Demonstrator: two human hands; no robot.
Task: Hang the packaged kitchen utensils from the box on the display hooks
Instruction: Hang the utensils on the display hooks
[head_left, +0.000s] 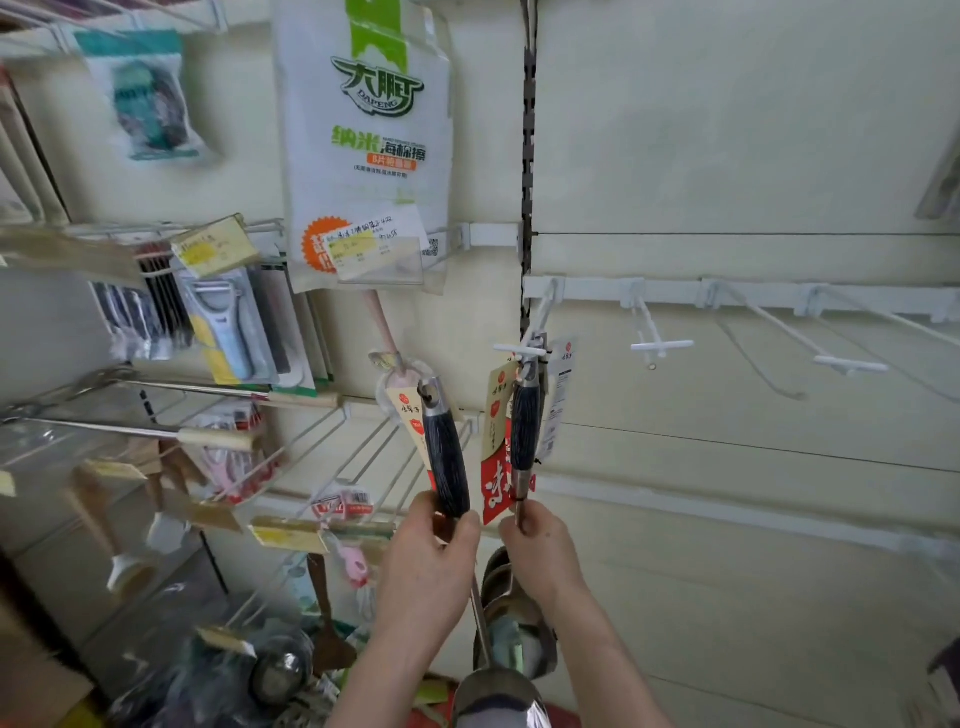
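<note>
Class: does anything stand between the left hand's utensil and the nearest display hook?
Yes: the second utensil, gripped by the right hand, sits with its tags at that hook's tip, beside the left hand's utensil. Hooks further right are bare.

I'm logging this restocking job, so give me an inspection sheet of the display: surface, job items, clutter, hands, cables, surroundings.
Surface: pale wall panel carrying a white hook rail.
Job's things: two dark-handled, tagged utensils. The left utensil is clear of any hook; the right utensil has its top at the leftmost hook, but I cannot tell if it is threaded on. No box identified.
Clutter: peeler packs, sponge pack.
Hands: left hand grips the left utensil's handle end; right hand pinches the right utensil's shaft.
Cables: nothing seen.
Surroundings: empty hooks to the right; slotted upright.
</note>
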